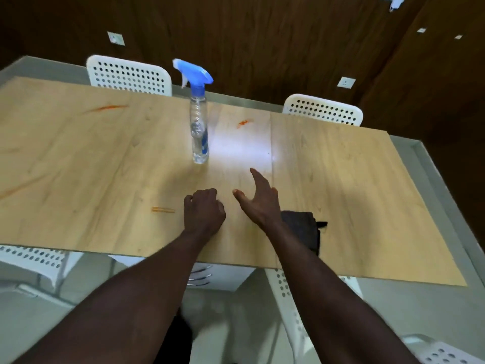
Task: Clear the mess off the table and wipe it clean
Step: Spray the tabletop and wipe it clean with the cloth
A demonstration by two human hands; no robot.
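Note:
A clear spray bottle (198,119) with a blue trigger head stands upright at the middle of the light wooden table (354,174). Orange smears mark the tabletop: one at far left (109,108), one right of the bottle (244,123), a short one near the front (162,209). A dark folded cloth (304,232) lies near the front edge, partly under my right forearm. My left hand (204,210) hovers over the table with curled fingers, holding nothing. My right hand (258,200) is spread open, fingers pointing toward the bottle, empty.
Two white perforated chairs stand behind the table, one at back left (128,74) and one at back right (324,110). More white chairs sit at the near side: front left (31,256), below the table edge (286,290), bottom right corner (443,350). Dark wood panelling forms the wall behind.

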